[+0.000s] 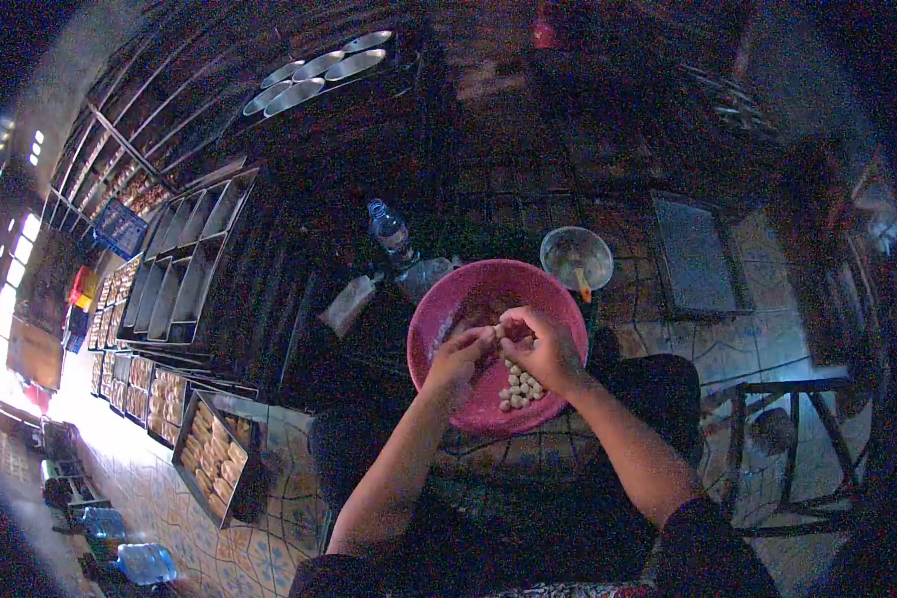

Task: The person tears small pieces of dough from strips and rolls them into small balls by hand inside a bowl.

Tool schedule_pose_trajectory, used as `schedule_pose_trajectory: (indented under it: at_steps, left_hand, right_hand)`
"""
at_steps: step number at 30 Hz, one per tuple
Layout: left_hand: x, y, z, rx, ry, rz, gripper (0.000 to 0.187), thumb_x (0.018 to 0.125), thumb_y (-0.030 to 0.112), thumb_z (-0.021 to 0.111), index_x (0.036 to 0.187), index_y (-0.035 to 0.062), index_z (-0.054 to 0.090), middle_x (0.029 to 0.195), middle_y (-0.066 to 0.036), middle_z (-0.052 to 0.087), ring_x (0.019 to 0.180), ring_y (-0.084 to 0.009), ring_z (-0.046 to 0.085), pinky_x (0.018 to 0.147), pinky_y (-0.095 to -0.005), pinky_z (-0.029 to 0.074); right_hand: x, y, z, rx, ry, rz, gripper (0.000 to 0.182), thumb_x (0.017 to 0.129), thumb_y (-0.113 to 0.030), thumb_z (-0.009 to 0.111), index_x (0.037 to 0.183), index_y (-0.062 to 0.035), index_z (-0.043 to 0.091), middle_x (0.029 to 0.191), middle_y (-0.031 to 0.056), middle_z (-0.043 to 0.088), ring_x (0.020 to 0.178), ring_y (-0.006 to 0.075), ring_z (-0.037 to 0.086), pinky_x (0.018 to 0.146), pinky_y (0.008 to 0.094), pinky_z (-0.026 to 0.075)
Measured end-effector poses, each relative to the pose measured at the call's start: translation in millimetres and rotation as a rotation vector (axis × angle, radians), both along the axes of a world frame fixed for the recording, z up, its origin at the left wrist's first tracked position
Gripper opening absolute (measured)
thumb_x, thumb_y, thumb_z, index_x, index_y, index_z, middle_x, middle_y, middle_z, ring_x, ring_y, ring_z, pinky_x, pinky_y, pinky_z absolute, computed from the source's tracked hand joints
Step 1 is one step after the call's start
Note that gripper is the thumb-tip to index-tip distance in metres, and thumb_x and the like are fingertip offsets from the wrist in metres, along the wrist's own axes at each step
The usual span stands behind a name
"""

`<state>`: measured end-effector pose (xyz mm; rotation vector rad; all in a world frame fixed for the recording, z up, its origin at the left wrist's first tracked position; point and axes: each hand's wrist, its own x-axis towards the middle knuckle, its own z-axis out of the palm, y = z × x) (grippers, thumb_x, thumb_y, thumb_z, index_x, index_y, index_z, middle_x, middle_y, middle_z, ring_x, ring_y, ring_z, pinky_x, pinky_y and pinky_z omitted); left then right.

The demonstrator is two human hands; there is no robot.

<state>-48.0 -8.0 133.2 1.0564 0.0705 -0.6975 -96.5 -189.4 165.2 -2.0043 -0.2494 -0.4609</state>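
A pink plastic basin (431, 311) sits between my knees. Small pale dough balls (521, 386) are gathered inside it, toward the near right of its floor. Over the basin my left hand (452, 361) and my right hand (545, 351) meet with fingertips almost touching. Both are closed, pinching a small pale lump of dough (497, 332) between them. My fingers cover part of that lump and some of the basin's floor behind it.
Beyond the basin stand a metal bowl (565, 247) with an orange-handled tool, a plastic bottle (391, 234) and a clear bag (351, 304). Leftward are a tray of bread rolls (210, 454) and stacked baking tins (184, 254). A metal frame (789, 391) stands right.
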Motion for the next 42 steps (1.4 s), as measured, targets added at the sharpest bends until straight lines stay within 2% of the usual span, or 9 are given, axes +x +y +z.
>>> schedule_pose_trajectory:
  at_steps: [14, 16, 19, 22, 29, 31, 35, 40, 42]
  left_hand:
    - [3.2, -3.5, 9.7, 0.332, -0.184, 0.059, 0.014, 0.093, 0.012, 0.073, 0.103, 0.0038, 0.07, 0.095, -0.003, 0.071, 0.089, -0.0102, 0.066, 0.076, -0.0277, 0.053]
    - [0.4, -6.1, 13.1, 0.667, -0.541, 0.018, 0.021, 0.088, 0.013, 0.076, 0.105, 0.0031, 0.069, 0.093, -0.007, 0.073, 0.089, -0.0171, 0.07, 0.078, -0.0333, 0.054]
    - [0.5, -6.8, 7.9, 0.783, -0.936, 0.047, 0.026, 0.084, 0.014, 0.079, 0.106, 0.003, 0.069, 0.097, -0.012, 0.074, 0.091, -0.0257, 0.072, 0.082, -0.0371, 0.054]
    - [-1.7, -5.9, 11.5, 0.808, -0.99, 0.054, 0.025, 0.083, 0.015, 0.079, 0.103, 0.0023, 0.07, 0.105, -0.015, 0.074, 0.095, -0.03, 0.071, 0.085, -0.0382, 0.054]
    - [10.0, 3.5, 2.9, 0.828, -0.766, -0.146, 0.022, 0.087, 0.021, 0.077, 0.098, 0.0023, 0.074, 0.11, -0.015, 0.073, 0.104, -0.0284, 0.069, 0.091, -0.0372, 0.051]
    - [9.8, 2.7, -2.5, 0.508, -0.581, -0.095, 0.026, 0.089, 0.026, 0.076, 0.1, 0.0028, 0.076, 0.108, -0.013, 0.073, 0.104, -0.0239, 0.068, 0.092, -0.0371, 0.051]
    - [3.4, 0.6, 15.3, 0.658, -0.6, -0.16, 0.026, 0.091, 0.026, 0.074, 0.099, 0.0008, 0.076, 0.109, -0.011, 0.073, 0.099, -0.0213, 0.067, 0.092, -0.037, 0.05]
    - [-5.9, -7.6, 37.2, 0.365, -0.245, 0.149, 0.029, 0.091, 0.013, 0.074, 0.112, 0.0003, 0.058, 0.106, -0.014, 0.072, 0.09, -0.02, 0.068, 0.073, -0.0296, 0.055]
    - [-0.1, -3.9, 20.1, 0.322, -0.305, 0.122, 0.035, 0.091, 0.012, 0.075, 0.116, 0.0014, 0.053, 0.106, -0.014, 0.071, 0.09, -0.0189, 0.068, 0.07, -0.028, 0.054]
  right_hand:
    - [1.3, -19.3, 16.7, -0.249, -0.044, 0.139, 0.04, 0.08, -0.01, 0.078, 0.117, -0.0046, 0.064, 0.106, 0.0128, 0.069, 0.099, 0.0286, 0.067, 0.087, 0.0395, 0.054]
    - [5.0, -23.8, 3.7, -0.364, 0.031, 0.173, 0.036, 0.081, -0.015, 0.077, 0.114, -0.0044, 0.066, 0.107, 0.0137, 0.069, 0.102, 0.0335, 0.065, 0.089, 0.0425, 0.053]
    - [8.2, -26.6, -13.0, -0.412, -0.028, 0.114, 0.03, 0.083, -0.019, 0.075, 0.109, -0.0042, 0.068, 0.108, 0.0147, 0.069, 0.102, 0.0344, 0.065, 0.088, 0.0431, 0.053]
    - [16.1, -25.7, -22.7, -0.388, -0.021, 0.179, 0.027, 0.084, -0.021, 0.074, 0.104, -0.004, 0.07, 0.107, 0.0152, 0.068, 0.104, 0.0338, 0.064, 0.089, 0.0431, 0.053]
    - [4.4, -22.7, -4.3, -0.433, -0.018, 0.13, 0.03, 0.081, -0.021, 0.076, 0.104, -0.0027, 0.071, 0.099, 0.0133, 0.063, 0.099, 0.0329, 0.064, 0.085, 0.0431, 0.055]
    - [3.5, -25.0, -1.9, -0.465, 0.017, 0.163, 0.031, 0.08, -0.02, 0.077, 0.104, -0.0027, 0.071, 0.1, 0.0127, 0.062, 0.098, 0.0323, 0.064, 0.083, 0.0414, 0.056]
    - [6.1, -16.9, -11.6, -0.43, -0.088, 0.168, 0.032, 0.08, -0.018, 0.078, 0.107, -0.004, 0.07, 0.103, 0.0136, 0.062, 0.098, 0.031, 0.064, 0.083, 0.04, 0.057]
    - [5.8, -10.5, -7.2, -0.32, -0.09, 0.045, 0.033, 0.079, -0.017, 0.079, 0.108, -0.0052, 0.068, 0.107, 0.0131, 0.068, 0.097, 0.0294, 0.068, 0.081, 0.0406, 0.057]
    - [5.2, -11.3, -10.9, -0.376, -0.124, 0.01, 0.031, 0.079, -0.018, 0.079, 0.105, -0.0053, 0.068, 0.104, 0.0127, 0.069, 0.095, 0.03, 0.069, 0.079, 0.0409, 0.057]
